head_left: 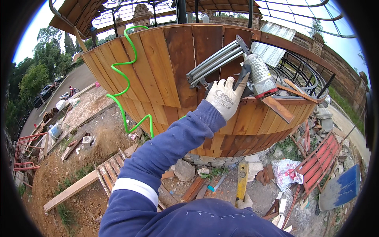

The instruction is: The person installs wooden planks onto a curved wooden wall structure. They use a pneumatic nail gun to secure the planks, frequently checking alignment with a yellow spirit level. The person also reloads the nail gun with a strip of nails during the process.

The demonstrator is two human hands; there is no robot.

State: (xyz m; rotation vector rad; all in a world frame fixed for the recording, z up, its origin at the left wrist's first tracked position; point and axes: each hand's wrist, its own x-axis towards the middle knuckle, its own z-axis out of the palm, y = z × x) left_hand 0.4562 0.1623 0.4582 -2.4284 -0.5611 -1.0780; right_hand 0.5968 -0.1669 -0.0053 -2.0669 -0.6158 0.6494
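Outdoors at a curved plank wall point(158, 75), the gloved left hand point(226, 96) grips a nail gun point(237, 65); its green hose point(124, 79) could snag, and the right hand is hidden.

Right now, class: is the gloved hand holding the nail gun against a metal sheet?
No. The right hand presses the nail gun against the curved wall of wooden planks.

Around me: a curved wall of upright wooden planks point(158, 75) under a metal roof frame point(300, 8); corrugated metal sheet point(272, 43) behind it. Below me, on the dirt, lie a long plank point(71, 190), stone rubble point(183, 170), a red metal grille point(319, 162), a blue shovel blade point(341, 187) and a white plastic bag point(285, 172).
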